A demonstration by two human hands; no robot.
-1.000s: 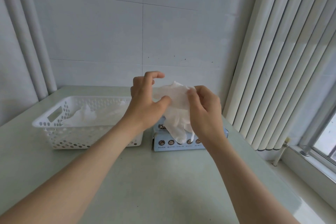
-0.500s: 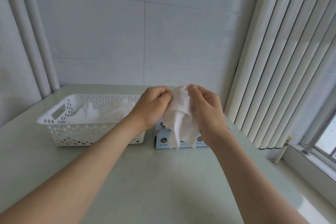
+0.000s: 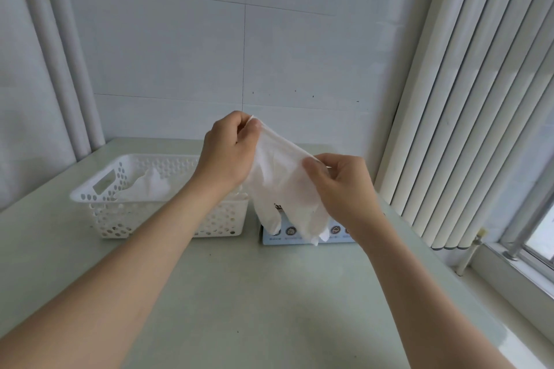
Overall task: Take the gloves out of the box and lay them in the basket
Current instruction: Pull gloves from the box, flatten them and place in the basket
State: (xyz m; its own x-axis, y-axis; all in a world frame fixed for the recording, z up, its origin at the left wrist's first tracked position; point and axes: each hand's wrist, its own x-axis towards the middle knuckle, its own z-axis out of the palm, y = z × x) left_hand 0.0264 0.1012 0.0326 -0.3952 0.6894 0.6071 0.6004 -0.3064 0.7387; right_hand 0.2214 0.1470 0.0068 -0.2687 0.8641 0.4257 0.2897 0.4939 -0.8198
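One pale green tabletop (image 3: 269, 308) carries everything. Two bare forearms reach across it from the near edge, and both hands are raised above the box.

The left hand (image 3: 227, 156) is the higher one, up and to the left of the box. Its thumb and forefinger pinch one end of a cuff, and its other fingers are curled in. The right hand (image 3: 344, 186) sits lower, over the right part of the box, pinching the cuff's other end between thumb and forefinger.

One white perforated basket (image 3: 90, 198) stands just left of the box, with a narrow gap between them. A crumpled white heap (image 3: 150, 189) lies inside it; its count cannot be told.

One thin white glove (image 3: 281, 177) is stretched between the hands, clear of the box. Its cuff slants down to the right, and its fingers hang in front of the box.

One light-blue box (image 3: 289, 238) is partly hidden behind them.
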